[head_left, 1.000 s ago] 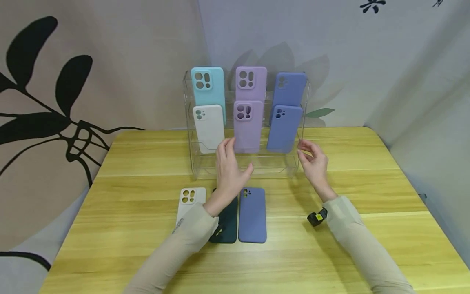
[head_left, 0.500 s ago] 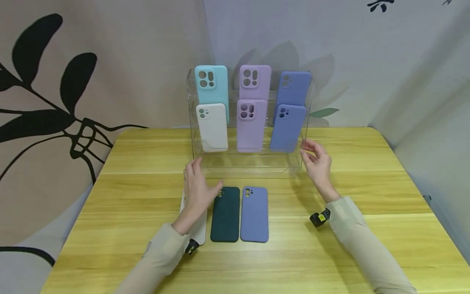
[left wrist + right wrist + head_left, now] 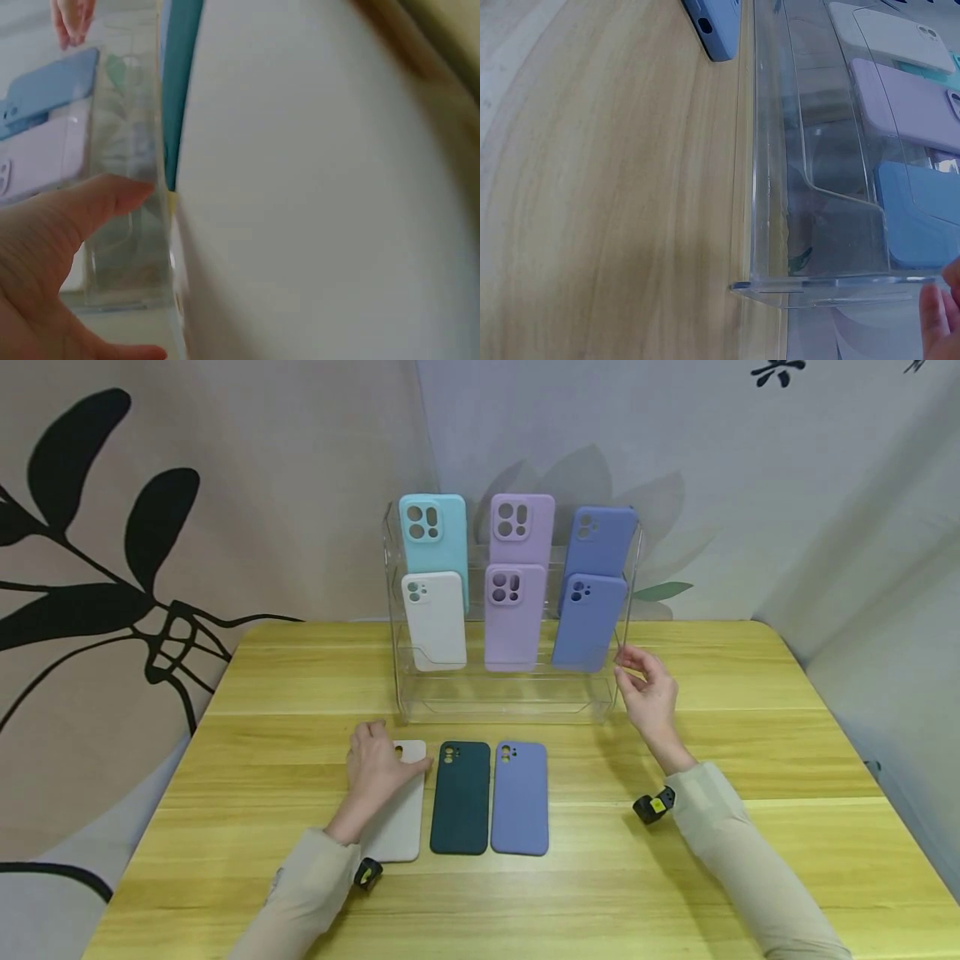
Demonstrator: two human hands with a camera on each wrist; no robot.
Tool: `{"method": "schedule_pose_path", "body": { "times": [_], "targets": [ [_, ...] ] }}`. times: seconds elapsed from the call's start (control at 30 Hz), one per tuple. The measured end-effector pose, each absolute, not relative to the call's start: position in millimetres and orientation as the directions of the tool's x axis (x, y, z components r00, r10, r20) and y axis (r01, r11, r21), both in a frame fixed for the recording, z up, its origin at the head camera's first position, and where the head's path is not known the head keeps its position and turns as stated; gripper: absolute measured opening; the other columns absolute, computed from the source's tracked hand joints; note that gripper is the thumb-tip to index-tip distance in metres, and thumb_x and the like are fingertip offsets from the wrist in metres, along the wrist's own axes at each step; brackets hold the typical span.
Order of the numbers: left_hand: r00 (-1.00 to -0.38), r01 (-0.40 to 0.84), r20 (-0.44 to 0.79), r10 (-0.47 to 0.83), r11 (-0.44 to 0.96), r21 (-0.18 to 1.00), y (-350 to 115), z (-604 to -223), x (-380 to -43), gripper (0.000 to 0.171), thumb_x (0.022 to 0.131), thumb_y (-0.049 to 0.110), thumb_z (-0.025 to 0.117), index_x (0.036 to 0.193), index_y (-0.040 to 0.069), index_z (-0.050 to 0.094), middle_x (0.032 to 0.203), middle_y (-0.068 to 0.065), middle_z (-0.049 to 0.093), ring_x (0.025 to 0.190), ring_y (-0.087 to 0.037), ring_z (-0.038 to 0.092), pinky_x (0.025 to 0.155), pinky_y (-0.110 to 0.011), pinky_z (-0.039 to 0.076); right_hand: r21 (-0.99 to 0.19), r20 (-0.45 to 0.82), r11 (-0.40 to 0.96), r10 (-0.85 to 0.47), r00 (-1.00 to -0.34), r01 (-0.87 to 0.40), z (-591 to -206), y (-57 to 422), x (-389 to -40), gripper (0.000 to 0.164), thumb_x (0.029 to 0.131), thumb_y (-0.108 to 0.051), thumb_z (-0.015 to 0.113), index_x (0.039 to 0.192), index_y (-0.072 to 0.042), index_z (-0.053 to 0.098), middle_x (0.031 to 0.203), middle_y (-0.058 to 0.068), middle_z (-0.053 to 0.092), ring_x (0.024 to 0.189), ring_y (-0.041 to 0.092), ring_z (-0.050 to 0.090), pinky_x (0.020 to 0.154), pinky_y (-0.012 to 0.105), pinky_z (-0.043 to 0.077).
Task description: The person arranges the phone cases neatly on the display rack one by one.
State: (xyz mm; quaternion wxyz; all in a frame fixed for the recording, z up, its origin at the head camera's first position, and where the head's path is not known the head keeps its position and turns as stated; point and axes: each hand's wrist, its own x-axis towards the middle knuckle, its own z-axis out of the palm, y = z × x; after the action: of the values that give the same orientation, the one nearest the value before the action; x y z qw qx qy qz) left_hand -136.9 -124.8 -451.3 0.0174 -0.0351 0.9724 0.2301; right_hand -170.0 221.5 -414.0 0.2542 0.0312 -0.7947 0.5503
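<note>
My left hand (image 3: 375, 768) lies over the upper part of a white phone case (image 3: 397, 827) on the table, covering most of its camera cutouts. Its thumb reaches toward the case's right edge; in the left wrist view thumb and finger stand spread beside the case's pale back (image 3: 300, 187). Right of it lie a dark green phone case (image 3: 460, 802) and a violet-blue one (image 3: 520, 802). My right hand (image 3: 648, 693) pinches the right side edge of a clear tiered display rack (image 3: 510, 714); in the right wrist view its fingertips (image 3: 934, 307) meet that side panel.
Phone cases lean on the rack's two upper tiers: turquoise (image 3: 438, 556) above white (image 3: 435, 631), a lilac one (image 3: 517, 547) above another lilac, blue (image 3: 598, 543) above blue (image 3: 588, 635). A patterned curtain (image 3: 285, 485) hangs behind the wooden table (image 3: 712, 693).
My left hand has come from in front of the rack down and to the left, onto the white case on the table. The right hand has stayed at the rack's edge.
</note>
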Motion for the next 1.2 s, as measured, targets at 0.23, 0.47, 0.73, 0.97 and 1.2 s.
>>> {"method": "schedule_pose_path", "body": {
  "times": [0.23, 0.47, 0.73, 0.97, 1.2],
  "targets": [
    [-0.987, -0.120, -0.150, -0.063, 0.906, 0.406, -130, -454, -137, 0.083, 0.062, 0.044, 0.083, 0.110, -0.014, 0.047, 0.110, -0.031, 0.043, 0.098, -0.041, 0.043, 0.072, -0.049, 0.045, -0.857, 0.444, 0.392, 0.232, -0.866, -0.335, -415, 222, -170, 0.030, 0.083, 0.016, 0.057, 0.113, 0.019, 0.055, 0.106, 0.032, 0.057, 0.094, 0.021, 0.058, 0.077, 0.011, 0.049],
    [-0.975, -0.150, -0.212, -0.073, 0.915, 0.375, -129, -456, -137, 0.082, 0.061, 0.045, 0.083, 0.108, -0.012, 0.046, 0.108, -0.028, 0.041, 0.097, -0.039, 0.043, 0.063, -0.047, 0.048, -0.855, 0.448, 0.392, 0.226, -0.865, -0.340, -414, 221, -170, 0.030, 0.083, 0.016, 0.057, 0.113, 0.019, 0.054, 0.106, 0.031, 0.057, 0.097, 0.035, 0.058, 0.078, 0.012, 0.049],
    [-0.973, -0.157, -0.222, -0.069, 0.900, 0.407, -129, -454, -138, 0.075, 0.061, 0.037, 0.085, 0.103, -0.012, 0.047, 0.107, -0.029, 0.040, 0.097, -0.040, 0.042, 0.065, -0.049, 0.049, -0.860, 0.446, 0.378, 0.228, -0.866, -0.343, -414, 222, -170, 0.030, 0.084, 0.016, 0.056, 0.114, 0.019, 0.054, 0.107, 0.032, 0.057, 0.097, 0.037, 0.057, 0.078, 0.011, 0.048],
    [-0.983, -0.125, -0.178, -0.051, 0.892, 0.434, -129, -451, -138, 0.076, 0.060, 0.034, 0.085, 0.107, -0.013, 0.048, 0.109, -0.028, 0.041, 0.098, -0.040, 0.043, 0.064, -0.048, 0.050, -0.857, 0.447, 0.381, 0.219, -0.867, -0.346, -413, 221, -169, 0.030, 0.084, 0.015, 0.056, 0.114, 0.019, 0.054, 0.107, 0.033, 0.056, 0.099, 0.042, 0.055, 0.078, 0.010, 0.048],
    [-0.998, -0.029, -0.056, -0.002, 0.869, 0.495, -118, -437, -140, 0.079, 0.063, 0.035, 0.081, 0.116, -0.014, 0.049, 0.117, -0.030, 0.041, 0.103, -0.042, 0.043, 0.066, -0.048, 0.051, -0.854, 0.452, 0.384, 0.218, -0.865, -0.350, -413, 221, -169, 0.030, 0.084, 0.015, 0.056, 0.113, 0.019, 0.054, 0.106, 0.033, 0.056, 0.099, 0.045, 0.055, 0.077, 0.009, 0.048]
  ]
}}
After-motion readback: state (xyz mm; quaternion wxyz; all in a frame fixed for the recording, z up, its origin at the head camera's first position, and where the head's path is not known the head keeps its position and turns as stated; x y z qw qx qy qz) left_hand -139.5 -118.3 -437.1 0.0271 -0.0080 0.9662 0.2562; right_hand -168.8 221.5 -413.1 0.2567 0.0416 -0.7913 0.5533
